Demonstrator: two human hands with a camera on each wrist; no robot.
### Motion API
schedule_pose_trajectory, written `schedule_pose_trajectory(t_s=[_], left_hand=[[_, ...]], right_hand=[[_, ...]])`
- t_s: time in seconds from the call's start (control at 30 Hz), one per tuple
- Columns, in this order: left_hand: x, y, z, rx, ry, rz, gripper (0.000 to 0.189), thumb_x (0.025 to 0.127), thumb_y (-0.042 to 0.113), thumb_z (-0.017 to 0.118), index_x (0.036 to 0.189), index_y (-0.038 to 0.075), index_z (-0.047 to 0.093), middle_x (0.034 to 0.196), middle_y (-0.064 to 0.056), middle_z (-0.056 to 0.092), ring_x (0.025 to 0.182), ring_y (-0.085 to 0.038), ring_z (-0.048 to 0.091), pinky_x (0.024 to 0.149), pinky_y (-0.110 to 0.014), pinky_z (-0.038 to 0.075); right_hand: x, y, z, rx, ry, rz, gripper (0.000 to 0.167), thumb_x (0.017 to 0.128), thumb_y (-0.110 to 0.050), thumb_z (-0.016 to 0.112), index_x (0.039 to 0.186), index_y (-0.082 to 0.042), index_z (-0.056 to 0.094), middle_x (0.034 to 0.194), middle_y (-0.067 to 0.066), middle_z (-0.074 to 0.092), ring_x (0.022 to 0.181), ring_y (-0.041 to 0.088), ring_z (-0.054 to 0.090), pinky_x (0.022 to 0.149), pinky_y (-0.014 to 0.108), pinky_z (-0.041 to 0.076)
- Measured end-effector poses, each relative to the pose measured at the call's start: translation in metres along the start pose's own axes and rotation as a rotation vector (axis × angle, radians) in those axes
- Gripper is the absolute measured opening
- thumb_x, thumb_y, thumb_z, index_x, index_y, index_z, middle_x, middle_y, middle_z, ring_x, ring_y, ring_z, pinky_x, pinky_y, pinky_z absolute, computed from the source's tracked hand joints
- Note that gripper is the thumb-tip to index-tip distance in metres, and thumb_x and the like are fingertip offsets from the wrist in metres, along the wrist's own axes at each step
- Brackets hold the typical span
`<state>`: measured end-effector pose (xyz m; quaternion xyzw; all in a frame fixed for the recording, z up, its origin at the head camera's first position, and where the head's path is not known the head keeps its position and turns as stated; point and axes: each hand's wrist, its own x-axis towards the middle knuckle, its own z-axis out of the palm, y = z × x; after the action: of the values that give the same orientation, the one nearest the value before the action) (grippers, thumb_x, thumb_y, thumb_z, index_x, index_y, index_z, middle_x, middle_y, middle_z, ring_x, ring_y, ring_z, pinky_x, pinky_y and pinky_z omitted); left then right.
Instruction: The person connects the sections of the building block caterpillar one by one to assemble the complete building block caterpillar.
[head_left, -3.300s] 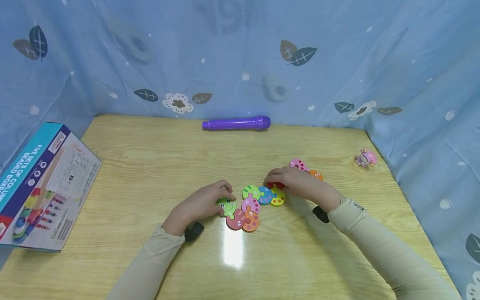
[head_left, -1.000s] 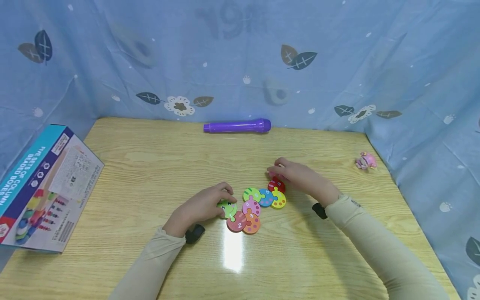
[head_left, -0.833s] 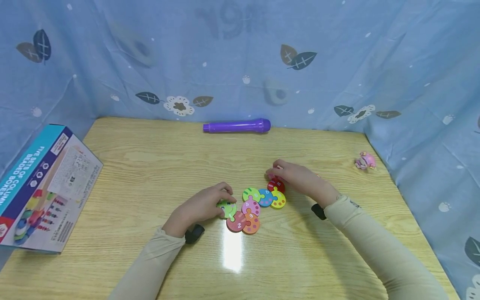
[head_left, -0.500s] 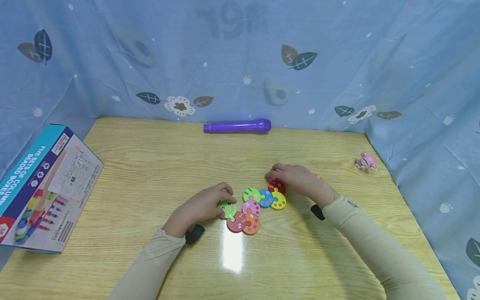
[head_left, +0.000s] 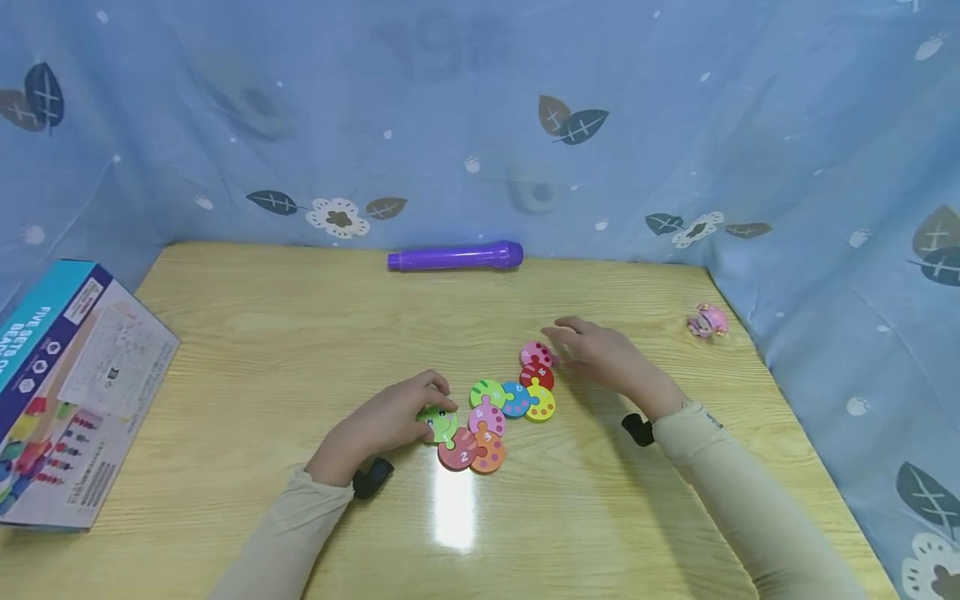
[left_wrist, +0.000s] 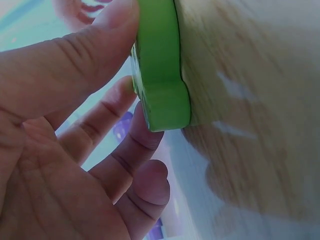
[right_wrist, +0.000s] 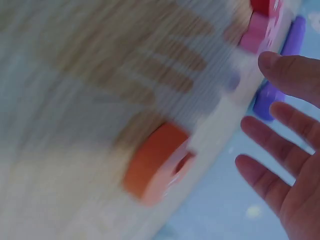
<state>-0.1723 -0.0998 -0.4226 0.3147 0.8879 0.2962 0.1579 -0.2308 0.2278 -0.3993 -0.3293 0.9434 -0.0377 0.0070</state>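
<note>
Numbered puzzle pieces form a winding caterpillar on the table. My left hand (head_left: 386, 414) pinches the green smiling head piece (head_left: 441, 424), thumb at its near side; in the left wrist view the thumb and fingers lie along the green edge. From there the chain runs through the brown-red 2 (head_left: 457, 451), orange 3 (head_left: 489, 452) and others to the red 8 (head_left: 536, 377) and pink 9 (head_left: 535, 355) at its far end. Just right of the 9, my right hand (head_left: 603, 358) hovers with spread fingers, holding nothing. A loose orange piece (right_wrist: 156, 165) shows near it in the right wrist view; the head view hides it.
A purple toy microphone (head_left: 455, 257) lies along the back edge of the wooden table (head_left: 300, 308). On the left stands a printed toy box (head_left: 97, 392), and a small pink figurine (head_left: 708, 321) sits at the right edge. A blue patterned curtain (head_left: 450, 108) surrounds the table.
The right hand set the pink 9 against the red 8, let it go and moved off to the right. My left hand stays on the green head. The head view shifted slightly.
</note>
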Motion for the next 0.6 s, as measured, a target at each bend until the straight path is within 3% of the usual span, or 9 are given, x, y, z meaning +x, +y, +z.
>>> schedule_pose_trajectory(t_s=[0.27, 0.37, 0.6], left_hand=[[-0.005, -0.004, 0.001, -0.009, 0.014, -0.015, 0.039, 0.072, 0.003, 0.075, 0.109, 0.011, 0.068, 0.117, 0.000, 0.049, 0.104, -0.018, 0.052, 0.090, -0.036, 0.043], [-0.005, -0.004, 0.001, -0.007, 0.013, -0.015, 0.039, 0.072, 0.003, 0.075, 0.110, 0.011, 0.068, 0.117, 0.000, 0.049, 0.104, -0.018, 0.051, 0.091, -0.036, 0.043], [-0.004, -0.002, 0.000, -0.007, 0.010, -0.006, 0.040, 0.072, 0.002, 0.075, 0.110, 0.010, 0.068, 0.116, -0.001, 0.050, 0.104, -0.018, 0.051, 0.092, -0.036, 0.043]], right_hand=[[-0.032, 0.012, 0.005, 0.134, -0.053, 0.234, 0.065, 0.078, -0.015, 0.073, 0.135, -0.004, 0.045, 0.132, 0.022, 0.042, 0.115, 0.039, 0.045, 0.086, 0.052, 0.043], [-0.040, 0.018, 0.011, 0.142, -0.055, 0.261, 0.064, 0.079, -0.013, 0.072, 0.135, -0.002, 0.044, 0.131, 0.024, 0.042, 0.116, 0.042, 0.042, 0.088, 0.054, 0.041], [-0.047, 0.027, 0.017, 0.148, -0.002, 0.263, 0.048, 0.081, -0.005, 0.066, 0.126, 0.004, 0.051, 0.113, 0.022, 0.054, 0.101, 0.037, 0.053, 0.082, 0.049, 0.046]])
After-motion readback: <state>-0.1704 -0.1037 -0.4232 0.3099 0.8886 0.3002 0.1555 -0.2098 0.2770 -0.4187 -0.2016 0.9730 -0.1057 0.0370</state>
